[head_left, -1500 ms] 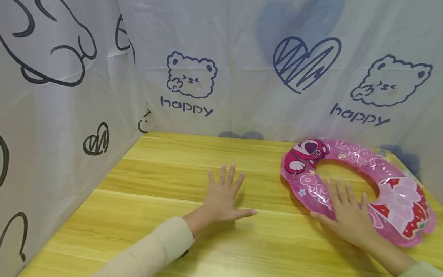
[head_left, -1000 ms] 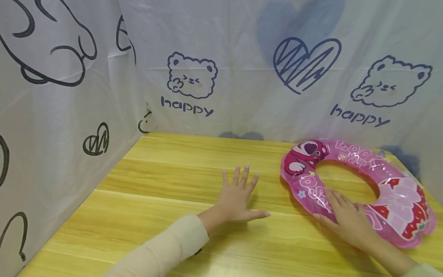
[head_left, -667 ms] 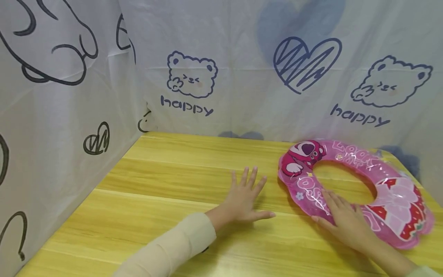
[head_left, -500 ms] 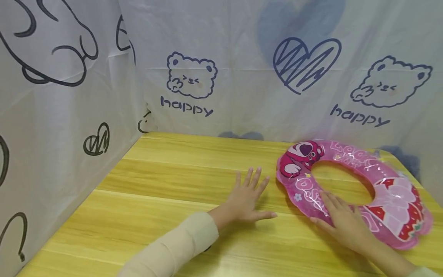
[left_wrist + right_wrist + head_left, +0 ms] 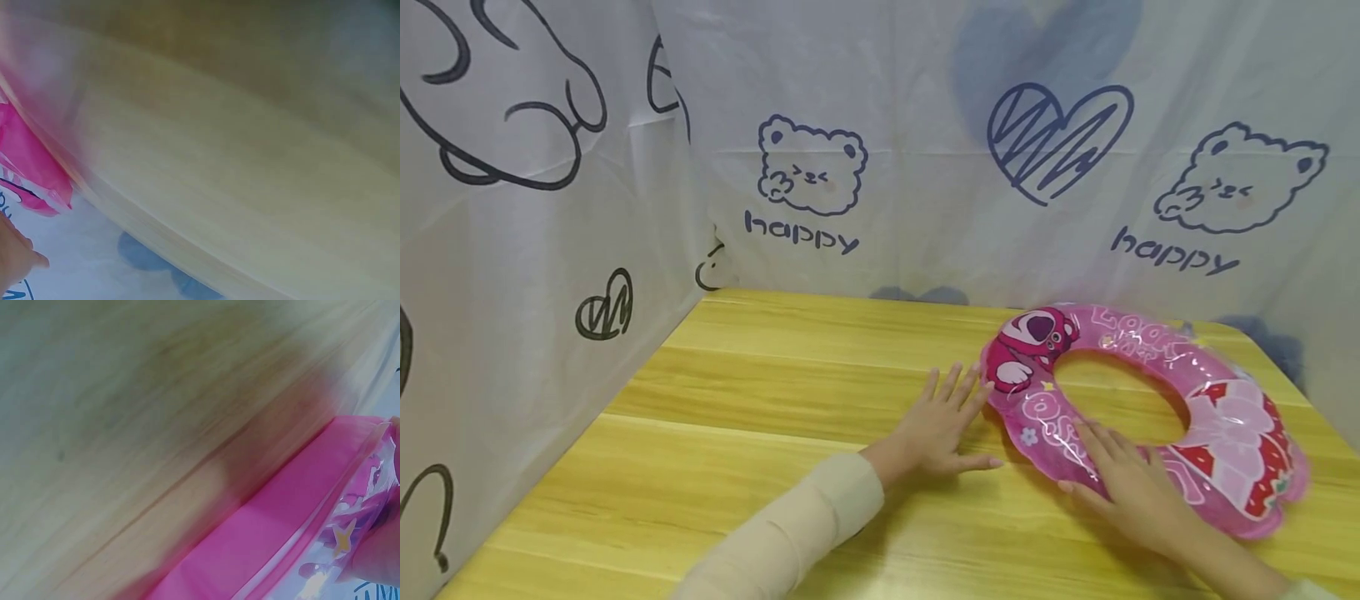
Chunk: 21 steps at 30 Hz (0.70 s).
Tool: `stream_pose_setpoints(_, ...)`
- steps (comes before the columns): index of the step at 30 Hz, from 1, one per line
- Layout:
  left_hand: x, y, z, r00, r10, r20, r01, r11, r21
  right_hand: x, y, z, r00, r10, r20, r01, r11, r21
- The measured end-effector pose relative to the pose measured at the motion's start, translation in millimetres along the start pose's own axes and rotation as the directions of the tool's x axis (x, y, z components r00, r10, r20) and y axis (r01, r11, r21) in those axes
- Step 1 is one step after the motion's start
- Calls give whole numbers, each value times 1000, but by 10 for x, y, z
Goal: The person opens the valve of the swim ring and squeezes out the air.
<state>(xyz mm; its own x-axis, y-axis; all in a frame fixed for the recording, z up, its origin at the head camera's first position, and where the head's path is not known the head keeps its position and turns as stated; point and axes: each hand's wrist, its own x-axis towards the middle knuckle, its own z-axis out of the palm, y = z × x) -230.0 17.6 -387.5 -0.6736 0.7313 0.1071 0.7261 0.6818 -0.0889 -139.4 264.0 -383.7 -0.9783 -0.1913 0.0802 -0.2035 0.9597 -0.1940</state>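
Note:
A pink inflatable swim ring, printed with a bear, strawberries and lettering, lies flat on the right part of the table. Its near side is under my right hand, whose fingers rest across the tube with the thumb at the outer edge. My left hand is spread over the wood, fingertips at the ring's left side by the bear print. The left wrist view catches the ring's pink edge and part of the hand. In the right wrist view, the ring's pink side runs beside the right hand.
The yellow wood-grain table reaches back to a white curtain printed with bears, hearts and "happy". A second printed white cloth hangs along the left edge. Cream sleeves cover the forearms.
My left hand has moved right until its fingertips meet the ring's left side. Under my right hand, the ring has slid somewhat to the left, and that hand has shifted left with it.

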Motion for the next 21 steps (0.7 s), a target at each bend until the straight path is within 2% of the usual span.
stream_pose_setpoints(12,199,63,-52,1000,17,7,-17,997,-76,-7,18,8,1000,-4,11,4,1000,-2)
stream_pose_setpoints(16,243,88,-50,999,42,-8,-43,995,-91,-30,-17,-1,999,-35,-18,36,999,7)
stream_pose_setpoints(21,266,94,-27,997,63,-39,-66,994,-88,-45,-79,1,998,-64,-15,64,998,-6)
